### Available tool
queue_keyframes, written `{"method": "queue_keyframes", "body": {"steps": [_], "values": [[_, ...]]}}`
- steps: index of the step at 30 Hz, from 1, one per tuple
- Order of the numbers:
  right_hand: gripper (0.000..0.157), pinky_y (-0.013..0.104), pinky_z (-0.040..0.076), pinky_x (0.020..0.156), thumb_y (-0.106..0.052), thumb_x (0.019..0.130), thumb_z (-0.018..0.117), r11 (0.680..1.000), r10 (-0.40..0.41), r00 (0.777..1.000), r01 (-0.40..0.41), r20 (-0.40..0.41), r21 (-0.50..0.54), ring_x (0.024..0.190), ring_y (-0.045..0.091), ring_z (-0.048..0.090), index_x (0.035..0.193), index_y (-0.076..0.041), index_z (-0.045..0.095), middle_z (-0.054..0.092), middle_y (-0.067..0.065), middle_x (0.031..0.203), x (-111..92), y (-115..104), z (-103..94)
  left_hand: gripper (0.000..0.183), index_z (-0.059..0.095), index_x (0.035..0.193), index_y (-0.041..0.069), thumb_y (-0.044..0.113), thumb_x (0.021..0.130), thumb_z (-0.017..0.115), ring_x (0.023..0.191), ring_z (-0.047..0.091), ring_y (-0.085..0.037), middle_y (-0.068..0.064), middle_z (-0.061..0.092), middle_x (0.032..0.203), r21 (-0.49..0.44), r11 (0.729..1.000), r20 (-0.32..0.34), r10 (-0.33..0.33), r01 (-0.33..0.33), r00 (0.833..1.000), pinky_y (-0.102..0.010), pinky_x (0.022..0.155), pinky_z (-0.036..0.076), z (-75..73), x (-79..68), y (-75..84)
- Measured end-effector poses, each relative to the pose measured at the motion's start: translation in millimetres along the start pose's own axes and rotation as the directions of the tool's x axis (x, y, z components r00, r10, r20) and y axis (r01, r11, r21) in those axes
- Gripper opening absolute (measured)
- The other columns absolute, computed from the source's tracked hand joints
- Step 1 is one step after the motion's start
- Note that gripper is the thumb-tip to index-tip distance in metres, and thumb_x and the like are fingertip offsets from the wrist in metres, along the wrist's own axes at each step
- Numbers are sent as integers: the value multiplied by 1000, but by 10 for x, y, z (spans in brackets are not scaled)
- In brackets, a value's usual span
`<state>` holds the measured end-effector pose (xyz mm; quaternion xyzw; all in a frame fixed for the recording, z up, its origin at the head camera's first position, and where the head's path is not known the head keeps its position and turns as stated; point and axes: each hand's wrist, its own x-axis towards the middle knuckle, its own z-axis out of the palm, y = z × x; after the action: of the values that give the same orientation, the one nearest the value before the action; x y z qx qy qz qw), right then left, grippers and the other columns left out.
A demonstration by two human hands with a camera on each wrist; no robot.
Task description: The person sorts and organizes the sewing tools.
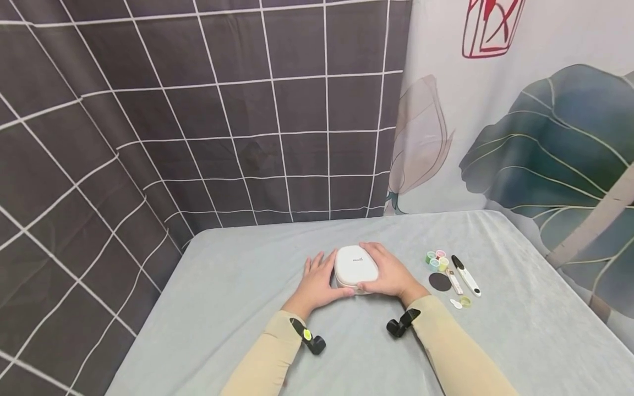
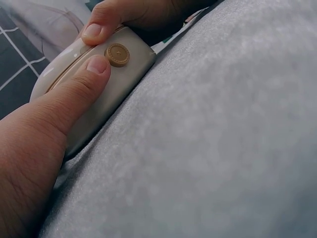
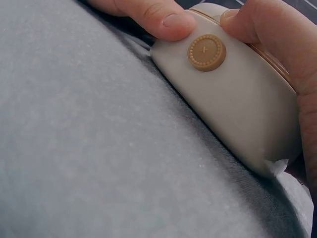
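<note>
A small white rounded case [image 1: 355,264], with dark lettering on its lid, stands on the grey cloth between both hands. My left hand [image 1: 317,283] holds its left side, fingers spread along the edge. On the front wall, the left thumb [image 2: 81,87] presses beside a round gold button [image 2: 118,54]. My right hand [image 1: 391,273] grips the right side. Its thumb [image 3: 260,22] lies at the gold-lined seam under the lid, above the button in the right wrist view. A little whitish tab [image 3: 278,166] sticks out at the case's lower corner. The lid is down on the case.
Right of the hands lie several small coloured round pieces [image 1: 435,264], a dark disc [image 1: 440,282], a short pale strip [image 1: 454,281] and a slim black-and-white tool [image 1: 466,276]. Nearer are a yellowish ring [image 1: 465,301] and a white piece [image 1: 455,304]. Curtains stand behind the table [image 1: 218,308].
</note>
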<state>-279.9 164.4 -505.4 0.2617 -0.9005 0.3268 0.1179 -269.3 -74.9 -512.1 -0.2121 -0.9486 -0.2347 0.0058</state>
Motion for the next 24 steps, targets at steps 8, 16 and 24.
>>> {"method": "queue_keyframes", "body": {"steps": [8, 16, 24], "values": [[105, 57, 48, 102, -51, 60, 82, 1000, -7, 1000, 7, -7, -4, 125, 38, 55, 148, -5, 47, 50, 19, 144, 6, -7, 18, 118, 21, 163, 14, 79, 75, 67, 153, 19, -32, -5, 37, 161, 6, 1000, 0, 3, -3, 1000, -56, 123, 5, -5, -13, -11], [102, 58, 47, 101, -51, 62, 82, 1000, -12, 1000, 12, -21, 2, 124, 38, 56, 147, -6, 49, 51, 18, 143, 18, -15, 2, 117, 21, 163, 16, 79, 75, 68, 153, 20, -32, -4, 39, 161, 32, 999, -10, 6, -6, 1000, -56, 123, 6, -20, -11, -14], [98, 56, 49, 100, -49, 68, 82, 1000, -14, 1000, 14, -9, -5, 124, 35, 56, 149, -8, 47, 52, 14, 142, -17, 13, -4, 118, 20, 163, 16, 80, 75, 66, 153, 20, -33, -5, 38, 161, 29, 1000, -3, -1, 1, 1000, -57, 123, 6, 13, -14, -4]]}}
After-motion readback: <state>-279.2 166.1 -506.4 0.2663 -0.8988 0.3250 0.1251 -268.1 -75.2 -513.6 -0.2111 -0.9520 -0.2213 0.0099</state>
